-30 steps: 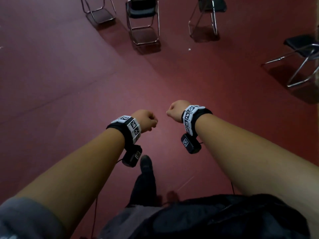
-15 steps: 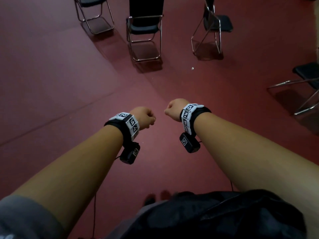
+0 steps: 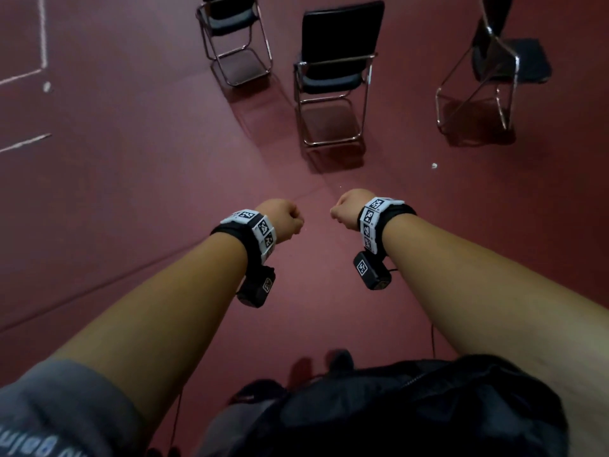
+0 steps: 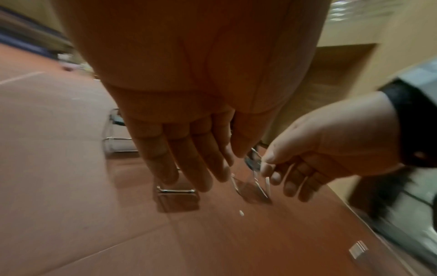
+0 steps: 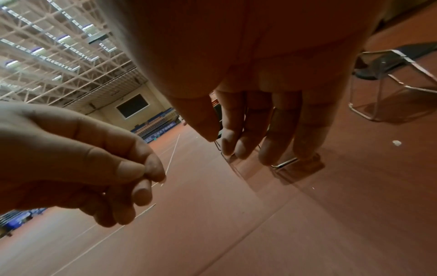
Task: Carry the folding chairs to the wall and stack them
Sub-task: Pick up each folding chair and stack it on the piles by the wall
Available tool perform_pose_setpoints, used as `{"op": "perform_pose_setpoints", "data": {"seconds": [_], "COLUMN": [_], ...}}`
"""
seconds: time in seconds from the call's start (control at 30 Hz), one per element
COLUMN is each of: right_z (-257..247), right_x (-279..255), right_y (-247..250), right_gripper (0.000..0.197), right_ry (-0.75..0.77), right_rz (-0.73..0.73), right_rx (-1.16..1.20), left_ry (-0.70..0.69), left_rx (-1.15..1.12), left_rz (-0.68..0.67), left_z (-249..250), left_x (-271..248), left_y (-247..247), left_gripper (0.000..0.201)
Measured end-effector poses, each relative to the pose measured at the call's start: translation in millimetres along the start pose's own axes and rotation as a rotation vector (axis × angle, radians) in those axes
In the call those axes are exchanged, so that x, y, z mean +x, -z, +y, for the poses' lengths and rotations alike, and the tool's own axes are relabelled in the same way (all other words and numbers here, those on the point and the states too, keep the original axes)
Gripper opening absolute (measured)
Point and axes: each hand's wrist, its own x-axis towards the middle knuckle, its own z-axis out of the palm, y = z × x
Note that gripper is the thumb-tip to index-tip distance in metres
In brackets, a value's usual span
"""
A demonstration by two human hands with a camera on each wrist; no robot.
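We're closer now, the middle chair (image 3: 333, 77) sits bigger ahead; our left hand (image 3: 280, 222) and right hand (image 3: 349, 207) stay loosely curled, empty.

Three folding chairs (image 3: 333, 77) unfolded on floor; two hands, empty.

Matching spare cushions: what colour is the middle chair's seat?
Black seat, chrome frame; clearest in the head view.

Head view dim, reddish floor (image 3: 131, 209), chairs (image 3: 333, 77) cast soft shadows. My wrist views motion-blurred, edges smeared; bright ceiling lights (image 5: 47, 46) glare.
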Motion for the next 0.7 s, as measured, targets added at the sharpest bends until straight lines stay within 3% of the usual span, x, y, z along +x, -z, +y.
{"op": "perform_pose_setpoints", "data": {"seconds": [0.13,0.33,0.53,0.7], "right_z": [-67,-153,-238,-303], "right_x": [82,214,339,415], "right_y": [48,78,121,167], "right_gripper": [0.034,0.033,0.031,0.028], "right_ry": [0.11,0.186,0.116,0.14], "right_rz": [-0.031,-0.049,-0.034,0.014], "right_rx": [-0.059,-0.152,-0.153,-0.15], "left_ry": [0.102,0.159,0.117,0.062], "left_rx": [-0.131,-0.204,-0.232,-0.163], "left_rz": [0.041,0.051,0.036,0.022], "left_z": [-36,-93,-136,-138], "left_x": [70,187,322,414], "left_y": [59,137,229,317], "left_gripper": [0.014,0.011,0.012,0.013]}}
